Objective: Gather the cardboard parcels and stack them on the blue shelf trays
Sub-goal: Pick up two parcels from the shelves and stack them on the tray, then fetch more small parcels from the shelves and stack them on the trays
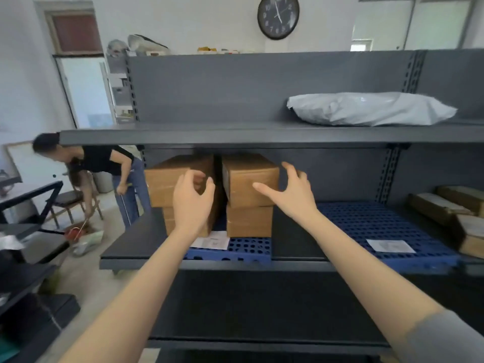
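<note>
Squarely on the left blue tray (243, 248), toward the left end of the middle shelf (125, 247), stand two piles of cardboard parcels, each two high: the left stack (167, 184) and the right stack (248, 221), with a narrow dark gap between them. Their tops sit close under the upper shelf (183, 134), so headroom is slight.

The left hand (192, 203) hangs before the left stack's right front corner, fingers loosely curved, thumb apart, gripping nothing. The right hand (290, 195) has its fingers spread beside the right stack's upper right edge, thumb reaching across the front face; contact cannot be told.

Right of the stacks lies a bare strip of dark shelf, then the right blue tray (379, 226), mostly open, with a paper slip (390, 246) near its front edge. Another slip (212, 241) lies at the left stack's foot. Brown boxes (445, 208) crowd the shelf's right end.

A grey plastic bag (366, 108) rests on the upper shelf's right part. A wall clock (278, 15) hangs above. Off the left end, another person (99, 163) bends beside a chair (65, 203).
</note>
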`<state>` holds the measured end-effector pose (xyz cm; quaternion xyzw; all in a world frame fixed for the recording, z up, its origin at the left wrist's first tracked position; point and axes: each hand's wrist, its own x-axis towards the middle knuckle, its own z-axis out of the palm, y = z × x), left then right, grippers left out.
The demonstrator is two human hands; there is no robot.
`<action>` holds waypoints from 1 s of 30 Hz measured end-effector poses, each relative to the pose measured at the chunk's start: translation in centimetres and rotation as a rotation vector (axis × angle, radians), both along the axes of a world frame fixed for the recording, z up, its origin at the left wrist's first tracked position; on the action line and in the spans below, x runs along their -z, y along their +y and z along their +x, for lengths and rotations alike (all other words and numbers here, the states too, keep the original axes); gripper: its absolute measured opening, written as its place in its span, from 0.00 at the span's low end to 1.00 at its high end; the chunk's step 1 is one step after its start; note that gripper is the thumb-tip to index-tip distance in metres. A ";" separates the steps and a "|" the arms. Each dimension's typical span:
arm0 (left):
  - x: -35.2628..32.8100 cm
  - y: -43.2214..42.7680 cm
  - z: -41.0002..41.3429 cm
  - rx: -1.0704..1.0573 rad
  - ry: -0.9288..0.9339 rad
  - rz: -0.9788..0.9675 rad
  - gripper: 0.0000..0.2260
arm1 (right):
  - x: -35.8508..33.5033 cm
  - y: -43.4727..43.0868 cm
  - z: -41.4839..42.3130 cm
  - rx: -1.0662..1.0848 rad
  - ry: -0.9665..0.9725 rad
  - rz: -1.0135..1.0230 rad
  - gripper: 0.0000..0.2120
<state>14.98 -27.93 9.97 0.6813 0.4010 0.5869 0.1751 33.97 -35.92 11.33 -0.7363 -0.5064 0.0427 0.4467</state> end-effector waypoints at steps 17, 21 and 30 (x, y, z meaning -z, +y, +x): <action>2.0 -23.9 35.0 0.647 0.163 -0.065 0.15 | 5.2 -31.9 27.1 0.517 0.109 -0.010 0.45; 3.8 -31.7 44.0 0.806 0.175 -0.097 0.15 | 5.9 -42.2 33.8 0.661 0.118 -0.035 0.45; 6.2 -46.3 60.3 1.094 0.270 -0.177 0.15 | 8.6 -57.6 43.7 0.954 0.171 -0.033 0.43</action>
